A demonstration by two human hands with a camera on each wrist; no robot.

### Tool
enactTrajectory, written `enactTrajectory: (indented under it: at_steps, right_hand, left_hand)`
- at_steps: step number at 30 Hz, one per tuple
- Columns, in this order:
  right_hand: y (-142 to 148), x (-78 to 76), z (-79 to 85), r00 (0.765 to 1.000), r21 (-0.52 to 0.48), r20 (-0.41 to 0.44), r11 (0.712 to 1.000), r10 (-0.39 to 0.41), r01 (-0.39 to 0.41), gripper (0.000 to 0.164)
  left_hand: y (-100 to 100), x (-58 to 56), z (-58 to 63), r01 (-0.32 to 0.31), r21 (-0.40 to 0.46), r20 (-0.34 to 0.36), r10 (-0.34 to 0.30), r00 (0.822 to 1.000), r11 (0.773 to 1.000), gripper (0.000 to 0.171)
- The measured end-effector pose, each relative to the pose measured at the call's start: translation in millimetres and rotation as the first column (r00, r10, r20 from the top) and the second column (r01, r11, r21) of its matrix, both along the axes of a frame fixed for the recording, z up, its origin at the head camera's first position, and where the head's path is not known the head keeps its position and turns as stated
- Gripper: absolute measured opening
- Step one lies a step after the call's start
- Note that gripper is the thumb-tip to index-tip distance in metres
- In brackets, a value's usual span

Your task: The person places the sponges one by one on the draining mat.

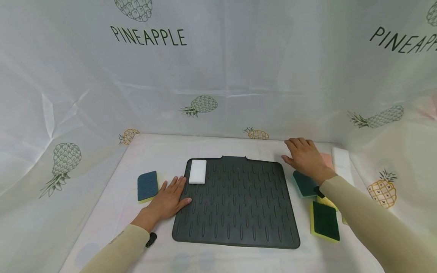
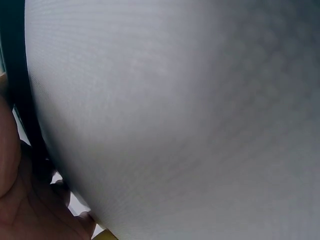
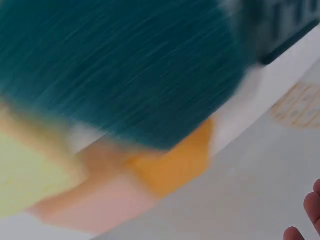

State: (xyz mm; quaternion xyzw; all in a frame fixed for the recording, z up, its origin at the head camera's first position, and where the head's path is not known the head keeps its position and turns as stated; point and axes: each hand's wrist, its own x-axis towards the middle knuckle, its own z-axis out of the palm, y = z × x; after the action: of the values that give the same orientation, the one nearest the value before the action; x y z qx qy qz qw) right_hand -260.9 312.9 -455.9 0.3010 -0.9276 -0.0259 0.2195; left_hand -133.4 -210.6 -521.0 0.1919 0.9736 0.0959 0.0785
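A dark grey ridged mat [image 1: 235, 204] lies in the middle of the table, with a white rectangular sponge block [image 1: 197, 171] on its upper left corner. My left hand [image 1: 170, 199] rests flat at the mat's left edge, its fingertips and thumb over the rim. Just left of that hand sits a sponge with a blue scouring face [image 1: 147, 185]. My right hand [image 1: 305, 157] is past the mat's upper right corner, fingers loosely extended, holding nothing. Beneath its wrist is a teal-green scouring sponge [image 1: 304, 184], large and blurred in the right wrist view.
More sponges crowd the right side: a dark green and yellow one [image 1: 325, 222], a pink one [image 1: 327, 160] and a long white block [image 1: 342, 163]. An orange piece [image 3: 182, 162] shows in the right wrist view. Pineapple-printed sheeting [image 1: 239, 68] walls the back and sides.
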Motion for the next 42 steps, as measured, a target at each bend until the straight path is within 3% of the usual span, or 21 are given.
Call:
enactTrajectory:
  at_steps: [6, 13, 23, 31, 38, 42]
  right_hand:
    - [47, 3.6, -2.4, 0.994, 0.071, 0.066, 0.994, -0.092, 0.087, 0.065]
    - [71, 7.8, -7.0, 0.967, 0.129, 0.172, 0.977, -0.188, 0.167, 0.069]
    - [77, 9.4, -17.7, 0.963, 0.147, 0.167, 0.971, -0.211, 0.188, 0.072]
    - [77, 5.8, -23.2, 0.924, 0.119, 0.257, 0.958, -0.284, 0.262, 0.085]
    - [79, 1.2, -24.1, 0.912, 0.087, 0.294, 0.958, -0.287, 0.273, 0.102]
    - [80, 0.0, -21.9, 0.887, 0.098, 0.351, 0.954, -0.299, 0.283, 0.11]
  left_hand:
    - [0, -1.2, -2.7, -0.001, -0.012, 0.001, 0.002, 1.0, 1.0, 0.085]
    - [0, -0.2, -1.9, 0.0, 0.009, -0.01, 0.0, 1.0, 1.0, 0.083]
    - [0, 0.5, -2.8, -0.006, 0.011, -0.006, 0.006, 1.0, 1.0, 0.083]
    - [1, 1.3, -2.2, -0.006, 0.018, -0.017, 0.006, 1.0, 1.0, 0.083]
    - [-1, 0.7, -4.0, -0.014, 0.009, -0.01, 0.014, 1.0, 1.0, 0.084]
    - [0, -0.3, -4.6, -0.022, 0.004, 0.0, 0.022, 1.0, 1.0, 0.084]
